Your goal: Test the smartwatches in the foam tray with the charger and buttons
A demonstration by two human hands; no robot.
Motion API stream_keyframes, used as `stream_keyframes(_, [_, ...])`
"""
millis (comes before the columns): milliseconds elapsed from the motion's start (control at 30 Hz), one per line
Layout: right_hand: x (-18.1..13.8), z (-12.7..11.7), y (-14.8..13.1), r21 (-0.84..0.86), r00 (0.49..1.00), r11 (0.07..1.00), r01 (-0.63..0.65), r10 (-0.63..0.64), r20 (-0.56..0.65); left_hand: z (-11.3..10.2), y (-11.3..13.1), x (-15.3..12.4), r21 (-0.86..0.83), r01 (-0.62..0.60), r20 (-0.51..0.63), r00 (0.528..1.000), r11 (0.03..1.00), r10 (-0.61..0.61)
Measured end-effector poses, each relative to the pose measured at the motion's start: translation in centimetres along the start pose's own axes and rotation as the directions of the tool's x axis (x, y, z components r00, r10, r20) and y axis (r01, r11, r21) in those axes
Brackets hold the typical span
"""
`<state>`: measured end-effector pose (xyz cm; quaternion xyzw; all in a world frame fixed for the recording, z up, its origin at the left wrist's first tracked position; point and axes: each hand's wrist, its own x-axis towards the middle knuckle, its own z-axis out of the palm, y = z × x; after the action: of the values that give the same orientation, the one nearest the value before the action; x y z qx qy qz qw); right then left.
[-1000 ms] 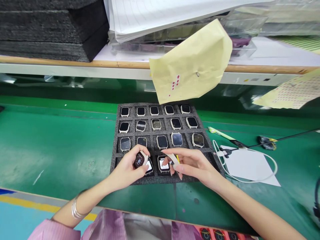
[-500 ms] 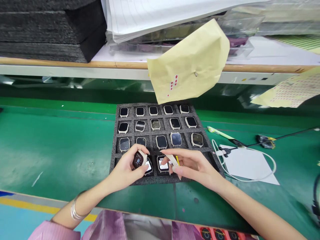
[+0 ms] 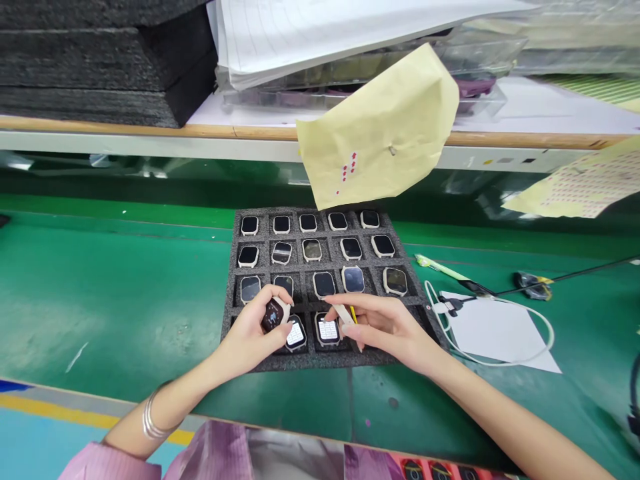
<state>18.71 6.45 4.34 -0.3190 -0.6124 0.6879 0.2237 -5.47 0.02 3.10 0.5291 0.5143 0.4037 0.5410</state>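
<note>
My left hand (image 3: 253, 333) is closed around a smartwatch (image 3: 273, 315) without a strap, its dark screen lit with a small picture. In my right hand (image 3: 383, 327) the thumb and fingers pinch a slim beige piece (image 3: 343, 315), perhaps a watch case seen edge-on, with a thin yellow strip behind it. Both hands are over the front row of a dark foam tray (image 3: 227, 300). Between them in the tray lie a smartwatch (image 3: 296, 333) and a second smartwatch (image 3: 327, 329), both showing white lit screens. A right fingertip overlaps the second screen; contact cannot be told.
Several dark-screened watches (image 3: 324, 285) fill the tray's rows behind my hands. To the right lie a green pen (image 3: 440, 267), a white cable (image 3: 547, 327) and a paper sheet (image 3: 500, 340). A yellow paper (image 3: 380, 133) hangs from the shelf edge (image 3: 250, 132) above the tray.
The left hand's watch has shifted slightly left, uncovering more of the lit watch beneath. My right hand has moved only slightly, still holding the beige piece.
</note>
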Motion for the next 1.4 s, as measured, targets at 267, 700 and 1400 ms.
stream_keyframes(267, [-0.6,0.2,-1.0,-0.038,0.997,0.996,0.08,-0.08,-0.01,0.0,0.1,-0.3,-0.011,-0.012,0.0,1.0,1.0,0.012])
stream_keyframes(700, [-1.4,0.5,-2.2,-0.104,0.995,0.989,0.104,-0.104,0.008,-0.1,0.1,-0.7,-0.036,-0.047,0.002,0.999,0.998,0.047])
stream_keyframes(1400, [0.5,1.4,-0.3,0.514,0.992,0.85,-0.119,0.086,0.087,0.1,0.3,0.3,-0.393,0.083,0.059,0.996,0.916,-0.065])
